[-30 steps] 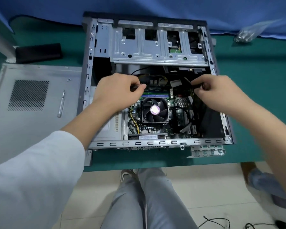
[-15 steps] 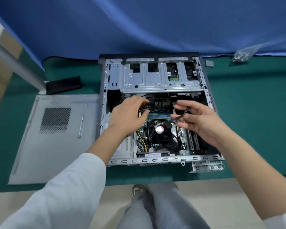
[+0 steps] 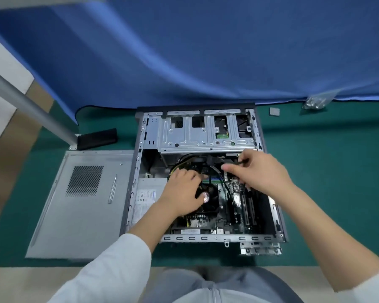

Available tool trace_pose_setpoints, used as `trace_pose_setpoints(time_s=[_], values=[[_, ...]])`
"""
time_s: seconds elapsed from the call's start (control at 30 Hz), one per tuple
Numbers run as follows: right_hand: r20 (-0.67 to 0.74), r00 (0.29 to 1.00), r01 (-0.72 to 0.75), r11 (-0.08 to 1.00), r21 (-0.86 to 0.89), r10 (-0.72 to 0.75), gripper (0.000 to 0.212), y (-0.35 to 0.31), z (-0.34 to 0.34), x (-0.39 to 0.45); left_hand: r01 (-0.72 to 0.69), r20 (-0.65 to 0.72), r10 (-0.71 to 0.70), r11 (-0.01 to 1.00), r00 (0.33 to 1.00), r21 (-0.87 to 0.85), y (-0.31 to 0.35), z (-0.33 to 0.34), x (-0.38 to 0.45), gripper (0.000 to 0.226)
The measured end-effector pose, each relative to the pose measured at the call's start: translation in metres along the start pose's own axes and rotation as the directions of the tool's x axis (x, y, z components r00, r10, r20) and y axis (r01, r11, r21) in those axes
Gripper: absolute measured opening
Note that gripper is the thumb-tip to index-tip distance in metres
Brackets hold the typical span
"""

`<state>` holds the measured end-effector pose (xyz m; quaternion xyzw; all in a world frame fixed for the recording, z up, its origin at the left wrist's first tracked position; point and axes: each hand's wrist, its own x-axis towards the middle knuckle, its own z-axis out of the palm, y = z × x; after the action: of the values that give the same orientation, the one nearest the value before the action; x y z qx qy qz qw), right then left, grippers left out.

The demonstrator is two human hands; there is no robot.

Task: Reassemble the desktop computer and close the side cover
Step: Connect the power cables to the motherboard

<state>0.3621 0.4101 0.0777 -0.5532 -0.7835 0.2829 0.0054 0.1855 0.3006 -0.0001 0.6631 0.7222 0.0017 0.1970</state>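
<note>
Head-worn camera looks steeply down (wide-angle) onto the green table (image 3: pixel 326 193).

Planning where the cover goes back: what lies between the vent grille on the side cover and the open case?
In the head view, a screwdriver lies on the side cover, between its vent grille and the case. Otherwise that stretch is bare panel.

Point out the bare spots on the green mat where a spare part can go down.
Free: green mat right of the computer case, up to the screw bag. The side cover, left of the case, is bare below its screwdriver. Crowded: inside the case, around both hands.
</note>
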Motion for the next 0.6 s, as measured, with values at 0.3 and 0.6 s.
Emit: trace_pose_setpoints(time_s=[0.3,0.6], values=[[0.04,0.999,-0.038,0.996,0.078,0.035,0.06,0.021,-0.019,-0.007,0.152,-0.226,-0.233,0.934,0.946,-0.324,0.019,-0.025,0.009,0.013],[0.148,0.977,0.122,0.97,0.211,-0.155,0.03,-0.001,-0.042,-0.003,0.107,-0.013,-0.235,0.489,0.972,-0.866,-0.002,-0.115,-0.034,0.056]])
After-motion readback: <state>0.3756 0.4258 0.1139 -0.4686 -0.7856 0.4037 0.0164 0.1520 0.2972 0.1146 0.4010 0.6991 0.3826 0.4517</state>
